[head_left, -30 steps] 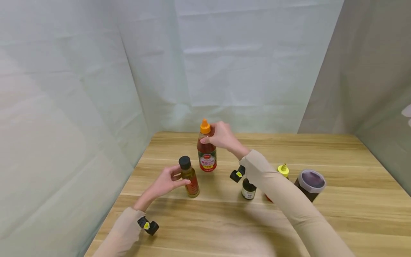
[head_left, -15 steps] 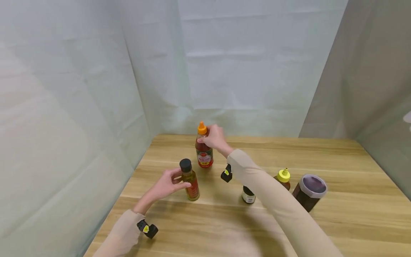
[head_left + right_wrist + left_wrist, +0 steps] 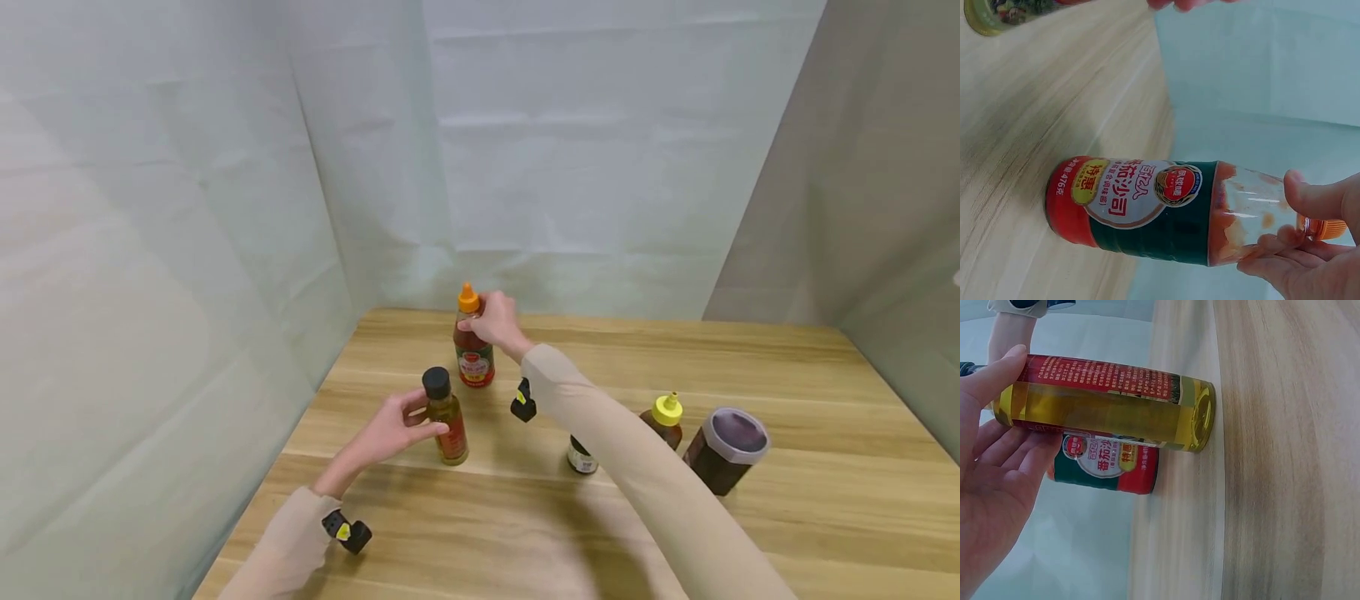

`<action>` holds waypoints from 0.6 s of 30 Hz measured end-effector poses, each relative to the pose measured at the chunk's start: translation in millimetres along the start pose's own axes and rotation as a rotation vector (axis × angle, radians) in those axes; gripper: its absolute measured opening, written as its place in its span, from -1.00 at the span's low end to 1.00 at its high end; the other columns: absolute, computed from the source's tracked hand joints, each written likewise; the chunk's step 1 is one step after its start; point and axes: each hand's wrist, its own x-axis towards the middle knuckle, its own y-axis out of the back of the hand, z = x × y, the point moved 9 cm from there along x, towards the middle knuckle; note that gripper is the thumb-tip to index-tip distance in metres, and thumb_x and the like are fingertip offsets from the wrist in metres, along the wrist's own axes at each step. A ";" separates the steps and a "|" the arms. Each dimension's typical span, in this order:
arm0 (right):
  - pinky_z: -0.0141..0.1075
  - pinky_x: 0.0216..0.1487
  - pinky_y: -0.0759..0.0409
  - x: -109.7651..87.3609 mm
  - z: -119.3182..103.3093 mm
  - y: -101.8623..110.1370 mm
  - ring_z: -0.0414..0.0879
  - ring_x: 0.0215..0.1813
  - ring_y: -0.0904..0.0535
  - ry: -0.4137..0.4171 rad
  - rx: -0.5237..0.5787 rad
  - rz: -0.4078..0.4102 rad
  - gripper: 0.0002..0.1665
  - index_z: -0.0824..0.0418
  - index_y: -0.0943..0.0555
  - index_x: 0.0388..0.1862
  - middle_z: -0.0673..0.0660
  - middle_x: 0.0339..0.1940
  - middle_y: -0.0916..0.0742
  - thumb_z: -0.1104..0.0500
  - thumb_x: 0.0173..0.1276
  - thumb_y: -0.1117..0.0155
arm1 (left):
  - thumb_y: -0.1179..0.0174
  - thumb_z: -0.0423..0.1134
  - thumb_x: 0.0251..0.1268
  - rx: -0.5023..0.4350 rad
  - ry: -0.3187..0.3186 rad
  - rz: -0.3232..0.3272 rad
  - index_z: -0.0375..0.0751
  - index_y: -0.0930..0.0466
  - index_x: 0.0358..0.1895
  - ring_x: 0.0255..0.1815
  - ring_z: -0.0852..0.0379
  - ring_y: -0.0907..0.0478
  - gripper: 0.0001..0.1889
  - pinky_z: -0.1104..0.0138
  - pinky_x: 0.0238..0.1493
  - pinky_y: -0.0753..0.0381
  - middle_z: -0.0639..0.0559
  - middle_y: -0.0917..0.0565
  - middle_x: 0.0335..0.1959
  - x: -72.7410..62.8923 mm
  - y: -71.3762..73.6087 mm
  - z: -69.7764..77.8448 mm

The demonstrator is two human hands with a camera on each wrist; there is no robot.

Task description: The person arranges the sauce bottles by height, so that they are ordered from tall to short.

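In the head view my left hand (image 3: 390, 432) grips a small bottle of yellow oil (image 3: 453, 442) with a black cap and red label, thumb on one side and fingers on the other. It stands upright at the left of the table. Just behind it my right hand (image 3: 493, 323) holds a tomato ketchup bottle (image 3: 476, 360) by its neck, under the orange nozzle cap. In the right wrist view the ketchup bottle's upper part is clear plastic with sauce smears, above a green and red label. The left wrist view shows the oil bottle (image 3: 1110, 409) overlapping the ketchup label.
Right of the bottles, a small dark jar (image 3: 582, 461) is partly covered by my right sleeve. Beyond that sleeve stand a yellow-capped squeeze bottle (image 3: 664, 423) and a dark container (image 3: 720, 462) with a pale purplish top. White cloth (image 3: 555, 192) hangs behind the wooden table (image 3: 465, 542).
My right hand and the ketchup bottle have moved slightly left and back. The right forearm has swung left, showing more of the yellow-capped bottle. My left hand still holds the oil bottle in nearly the same place.
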 end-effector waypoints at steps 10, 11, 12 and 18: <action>-0.10 0.13 -0.64 1.4 2.3 -0.2 0.10 0.10 -0.61 -0.060 0.025 -0.212 -0.44 0.31 -0.53 0.18 0.23 0.11 -0.68 0.11 0.25 -0.41 | -0.33 -0.25 0.22 0.007 0.016 -0.011 -0.43 -0.39 0.28 0.26 -0.24 -0.48 -0.40 0.13 0.28 -0.50 -0.36 -0.53 0.22 4.2 -0.2 -1.1; -0.08 0.20 -0.60 -0.6 0.6 0.0 0.11 0.16 -0.58 -0.071 0.034 -0.255 -0.39 0.32 -0.48 0.24 0.24 0.17 -0.65 0.12 0.26 -0.39 | -0.33 -0.25 0.22 0.008 0.018 -0.013 -0.43 -0.39 0.28 0.26 -0.25 -0.48 -0.40 0.13 0.27 -0.50 -0.37 -0.53 0.22 4.5 0.2 -1.4; -0.06 0.27 -0.56 -2.8 -1.0 0.4 0.13 0.23 -0.54 -0.080 0.040 -0.298 -0.34 0.32 -0.43 0.30 0.25 0.24 -0.60 0.12 0.28 -0.37 | -0.33 -0.24 0.22 0.009 0.021 -0.014 -0.44 -0.38 0.29 0.26 -0.26 -0.48 -0.40 0.12 0.27 -0.51 -0.38 -0.52 0.22 4.7 0.6 -1.6; 0.01 0.43 -0.38 -16.7 -5.3 12.5 0.16 0.45 -0.32 -0.109 0.021 -0.447 -0.17 0.31 -0.18 0.49 0.26 0.48 -0.36 0.10 0.35 -0.29 | -0.31 -0.27 0.24 0.011 0.031 -0.009 -0.46 -0.36 0.30 0.28 -0.30 -0.44 -0.40 0.05 0.29 -0.48 -0.41 -0.50 0.23 6.7 4.0 -4.6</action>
